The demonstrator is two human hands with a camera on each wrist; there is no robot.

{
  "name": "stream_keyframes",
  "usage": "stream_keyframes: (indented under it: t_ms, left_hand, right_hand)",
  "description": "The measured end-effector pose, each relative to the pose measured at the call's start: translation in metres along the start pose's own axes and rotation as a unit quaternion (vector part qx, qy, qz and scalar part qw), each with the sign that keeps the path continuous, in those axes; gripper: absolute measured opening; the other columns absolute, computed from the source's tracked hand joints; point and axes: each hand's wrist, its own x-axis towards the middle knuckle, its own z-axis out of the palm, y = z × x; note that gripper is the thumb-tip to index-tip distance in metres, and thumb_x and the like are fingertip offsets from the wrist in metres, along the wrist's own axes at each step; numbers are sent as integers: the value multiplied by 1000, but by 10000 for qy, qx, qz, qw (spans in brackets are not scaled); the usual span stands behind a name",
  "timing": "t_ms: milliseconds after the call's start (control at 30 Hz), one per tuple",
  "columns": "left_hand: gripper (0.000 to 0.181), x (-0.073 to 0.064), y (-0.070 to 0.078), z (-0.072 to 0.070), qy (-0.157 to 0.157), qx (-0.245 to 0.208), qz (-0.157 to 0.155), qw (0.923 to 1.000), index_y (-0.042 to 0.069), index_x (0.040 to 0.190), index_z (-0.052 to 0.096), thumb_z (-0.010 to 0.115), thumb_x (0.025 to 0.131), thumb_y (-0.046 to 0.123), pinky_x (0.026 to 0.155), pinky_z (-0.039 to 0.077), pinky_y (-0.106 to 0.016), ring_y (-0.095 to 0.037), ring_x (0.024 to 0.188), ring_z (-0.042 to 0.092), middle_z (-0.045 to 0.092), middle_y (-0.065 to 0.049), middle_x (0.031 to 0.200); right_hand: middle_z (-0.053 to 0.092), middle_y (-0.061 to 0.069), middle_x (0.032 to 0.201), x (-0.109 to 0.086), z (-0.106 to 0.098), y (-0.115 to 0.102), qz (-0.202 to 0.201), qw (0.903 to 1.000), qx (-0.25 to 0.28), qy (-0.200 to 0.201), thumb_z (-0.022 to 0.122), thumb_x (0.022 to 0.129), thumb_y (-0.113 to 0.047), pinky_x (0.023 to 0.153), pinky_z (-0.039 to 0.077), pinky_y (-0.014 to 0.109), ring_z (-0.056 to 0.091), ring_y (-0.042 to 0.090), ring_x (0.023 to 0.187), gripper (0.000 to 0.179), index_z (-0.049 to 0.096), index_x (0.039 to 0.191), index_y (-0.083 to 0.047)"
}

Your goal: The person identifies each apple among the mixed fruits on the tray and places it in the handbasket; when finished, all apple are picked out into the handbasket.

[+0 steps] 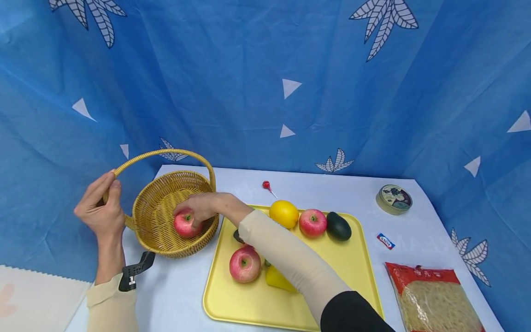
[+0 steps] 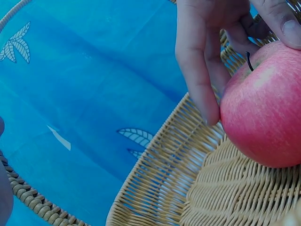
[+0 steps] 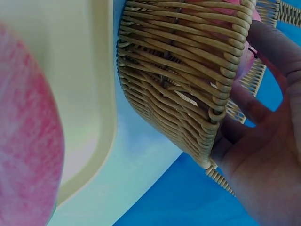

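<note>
A wicker basket [image 1: 159,196] stands at the left of the table, its tall handle tilted to the left. My left hand [image 1: 101,205] grips that handle on its left side. Reaching over the basket's right rim, my right hand [image 1: 201,207] holds a red apple [image 1: 185,224] inside it. In the left wrist view, the fingers and thumb lie around the apple [image 2: 268,108], just over the woven bottom; whether it touches the bottom I cannot tell. The right wrist view shows the right hand [image 3: 268,122] behind the basket's wall [image 3: 183,70], which hides much of the apple.
On a yellow tray [image 1: 215,295] lie apples [image 1: 245,265], a lemon [image 1: 284,213], a dark green avocado [image 1: 338,226] and a yellow item [image 1: 279,280] partly under my forearm. Around it are a lollipop [image 1: 267,185], a round tin [image 1: 394,199], a small wrapped candy [image 1: 386,241] and a red-topped bag [image 1: 433,297].
</note>
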Motion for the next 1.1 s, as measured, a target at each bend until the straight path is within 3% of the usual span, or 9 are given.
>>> stream_keyframes:
  t_ms: [467, 833, 1100]
  left_hand:
    - [17, -1, 0, 0, 58, -64, -40, 10000, -15, 96, 73, 77, 81, -8, 82, 56, -20, -22, 93, 74, 76, -20, 101]
    - [16, -1, -1, -3, 57, 116, -24, 9999, -12, 96, 75, 78, 82, -5, 79, 55, -18, -20, 92, 73, 76, -20, 101]
    - [18, -1, 1, -1, 32, -2, -3, 10000, -15, 96, 74, 78, 82, -5, 82, 56, -20, -20, 94, 73, 76, -18, 100]
  right_hand:
    - [57, -8, 110, -3, -4, 3, -94, 9999, 0, 107, 78, 87, -26, 78, 42, 17, 49, 6, 93, 62, 53, 143, -32]
    - [53, -7, 121, -13, -11, -4, -115, 9998, 97, 106, 77, 88, -28, 83, 42, 19, 47, 7, 103, 64, 50, 145, -37]
    - [51, -4, 131, -42, -18, -7, -507, 9984, 99, 242, 74, 90, -33, 90, 40, 20, 46, 8, 112, 60, 50, 146, -33]
